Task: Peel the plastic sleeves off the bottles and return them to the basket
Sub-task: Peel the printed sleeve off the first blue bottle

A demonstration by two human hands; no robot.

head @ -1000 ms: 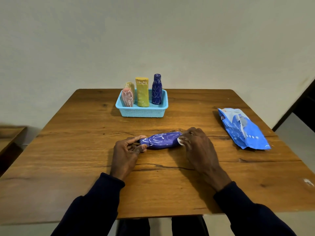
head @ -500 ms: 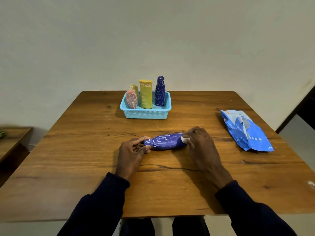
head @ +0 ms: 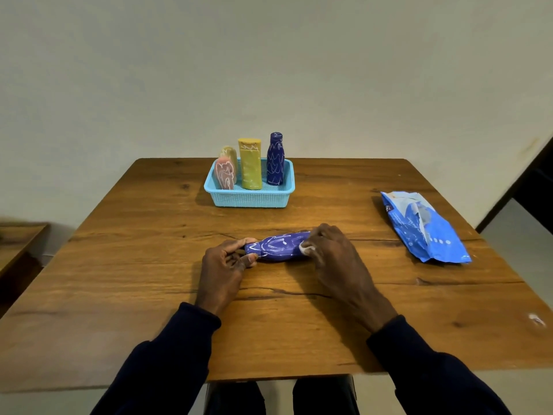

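A bottle in a purple sleeve with white scribbles (head: 278,247) lies on its side on the wooden table (head: 149,265). My left hand (head: 224,268) pinches its narrow left end. My right hand (head: 338,259) grips its wide right end, where a bit of white shows under the sleeve. Behind them a light-blue basket (head: 250,199) holds a pink-sleeved bottle (head: 225,173), a beige one (head: 229,152) behind it, a yellow one (head: 250,163) and a dark-blue one (head: 275,158), all upright.
A blue plastic bag (head: 425,226) lies flat on the right side of the table. A second wooden surface (head: 18,241) stands lower at the far left. A plain wall rises behind the table.
Both hands keep their hold on the purple bottle. My view has tilted a little, so the table sits slightly lower in frame. The sleeve looks unchanged.
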